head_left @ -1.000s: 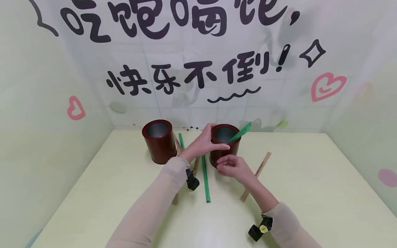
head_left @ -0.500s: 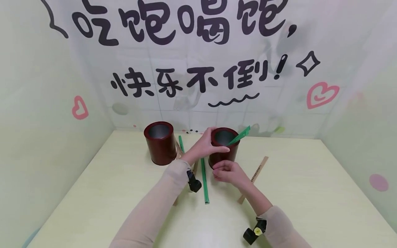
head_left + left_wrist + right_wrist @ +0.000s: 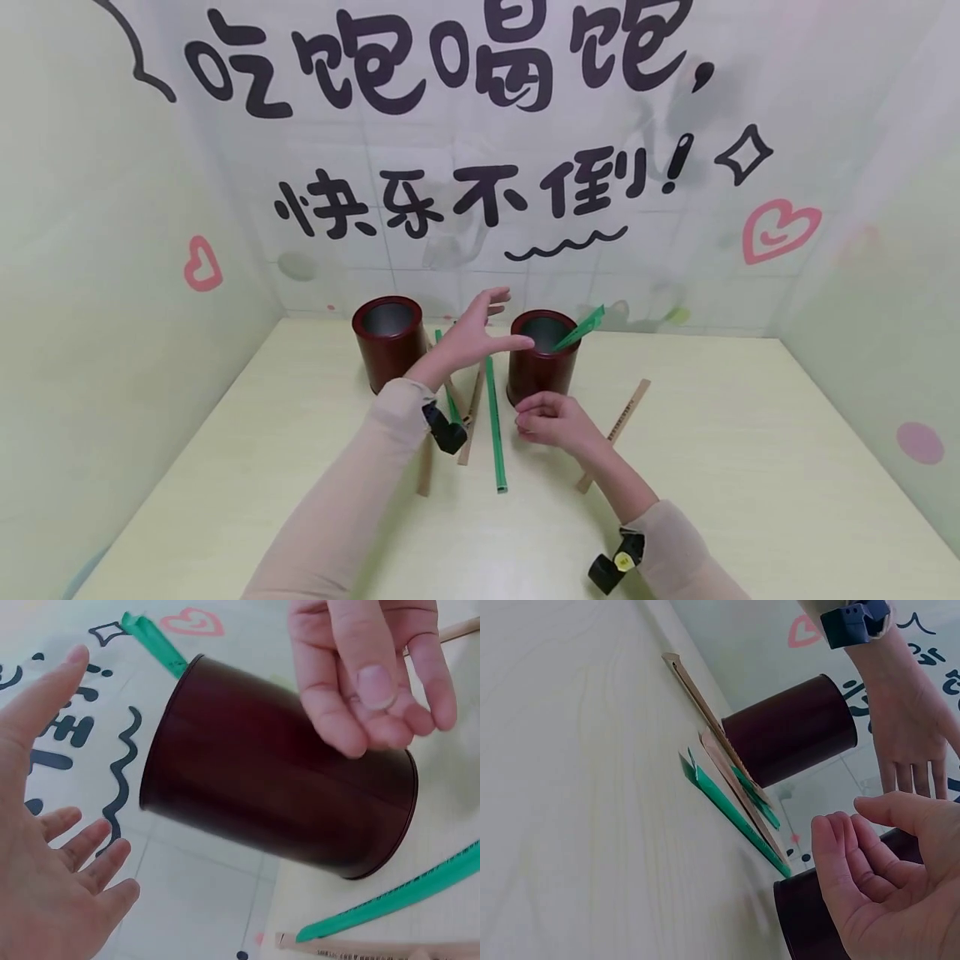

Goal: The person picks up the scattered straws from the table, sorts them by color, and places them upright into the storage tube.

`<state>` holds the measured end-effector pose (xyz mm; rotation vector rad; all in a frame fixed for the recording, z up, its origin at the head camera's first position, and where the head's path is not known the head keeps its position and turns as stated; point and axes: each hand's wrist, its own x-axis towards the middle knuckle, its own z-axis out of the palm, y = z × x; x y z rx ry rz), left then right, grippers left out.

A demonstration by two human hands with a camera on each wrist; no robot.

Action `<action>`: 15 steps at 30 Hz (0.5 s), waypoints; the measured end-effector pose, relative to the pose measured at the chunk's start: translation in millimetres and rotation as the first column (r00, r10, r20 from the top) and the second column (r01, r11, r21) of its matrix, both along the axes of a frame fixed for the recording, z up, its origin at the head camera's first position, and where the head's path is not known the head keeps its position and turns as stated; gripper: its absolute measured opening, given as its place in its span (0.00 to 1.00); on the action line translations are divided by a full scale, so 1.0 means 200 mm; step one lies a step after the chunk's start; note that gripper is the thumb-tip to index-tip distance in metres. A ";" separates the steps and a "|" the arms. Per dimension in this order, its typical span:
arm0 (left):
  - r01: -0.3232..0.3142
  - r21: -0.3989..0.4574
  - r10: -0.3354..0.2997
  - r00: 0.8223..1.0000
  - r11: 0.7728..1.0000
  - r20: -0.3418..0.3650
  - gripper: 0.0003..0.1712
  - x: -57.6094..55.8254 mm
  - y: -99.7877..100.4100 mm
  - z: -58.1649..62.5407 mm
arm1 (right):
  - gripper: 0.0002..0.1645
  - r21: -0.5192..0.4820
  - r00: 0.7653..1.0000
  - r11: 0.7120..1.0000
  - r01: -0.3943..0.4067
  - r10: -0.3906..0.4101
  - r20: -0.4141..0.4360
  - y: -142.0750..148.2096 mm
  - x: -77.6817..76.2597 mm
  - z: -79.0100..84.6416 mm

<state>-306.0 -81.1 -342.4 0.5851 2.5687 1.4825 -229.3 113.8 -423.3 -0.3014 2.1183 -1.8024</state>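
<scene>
A dark red cylindrical container (image 3: 542,375) stands upright at centre right, a long thin green wrapper (image 3: 589,323) leaning out of its mouth. My left hand (image 3: 471,335) hovers just left of its rim with fingers spread, thumb near the rim; a gap shows in the left wrist view, where the palm (image 3: 45,885) holds nothing. Low in front of the same container is my right hand (image 3: 553,419). Its fingers (image 3: 836,840) curl loosely around nothing in the right wrist view; whether it touches the container I cannot tell.
A second dark red container (image 3: 387,354) stands to the left. Between the two lie a green wrapper (image 3: 497,442) and several more brown and green ones, partly under the left arm. Another brown wrapper (image 3: 632,404) lies right, beneath the right forearm. A printed wall rises behind.
My left hand has let go of the right container's rim and moved slightly left and up, fingers opening. The right hand has shifted slightly left with the view and stays low beside the container.
</scene>
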 end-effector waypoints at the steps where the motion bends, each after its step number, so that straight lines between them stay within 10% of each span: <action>1: 0.001 0.001 -0.001 1.000 1.000 -0.005 0.53 0.00 -0.01 0.00 | 0.21 -0.002 1.000 1.000 0.000 0.000 0.002 0.00 0.00 0.00; 10: -0.055 0.069 0.062 0.993 0.996 -0.098 0.48 0.03 -0.19 0.10 | 0.22 -0.022 1.000 1.000 -0.011 0.012 0.012 -0.01 0.00 -0.01; 15: -0.169 0.057 0.178 0.959 0.984 -0.222 0.46 0.05 -0.34 0.17 | 0.22 -0.006 1.000 1.000 0.003 -0.003 0.015 0.01 0.00 -0.01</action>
